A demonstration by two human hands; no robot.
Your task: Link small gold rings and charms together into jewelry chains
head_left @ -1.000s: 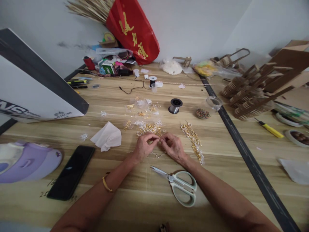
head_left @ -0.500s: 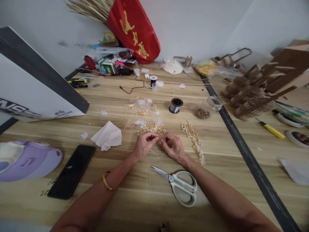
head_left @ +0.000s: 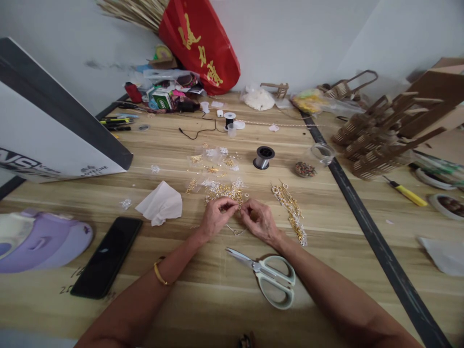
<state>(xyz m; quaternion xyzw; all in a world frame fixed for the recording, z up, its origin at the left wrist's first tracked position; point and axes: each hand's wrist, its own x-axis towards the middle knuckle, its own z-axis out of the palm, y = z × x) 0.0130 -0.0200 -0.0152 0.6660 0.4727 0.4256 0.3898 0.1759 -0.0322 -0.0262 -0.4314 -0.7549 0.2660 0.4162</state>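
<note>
My left hand [head_left: 218,216] and my right hand [head_left: 259,220] meet fingertip to fingertip at the near edge of a pile of small gold and silver pieces [head_left: 224,191]. Both are closed in a pinch, and what lies between the fingers is too small to make out. A thin chain [head_left: 235,233] rests on the wood below and between them. To the right of my right hand lies a bundle of gold and silver strands [head_left: 290,210]. Pale-handled scissors [head_left: 275,280] lie nearer to me, blades pointing up and left.
A wire spool [head_left: 264,158] and a tipped clear jar with beads [head_left: 305,169] stand beyond the hands. At left are a white tissue [head_left: 161,203], a black phone [head_left: 107,256] and a large box [head_left: 58,125]. Brown baskets [head_left: 373,150] crowd the right.
</note>
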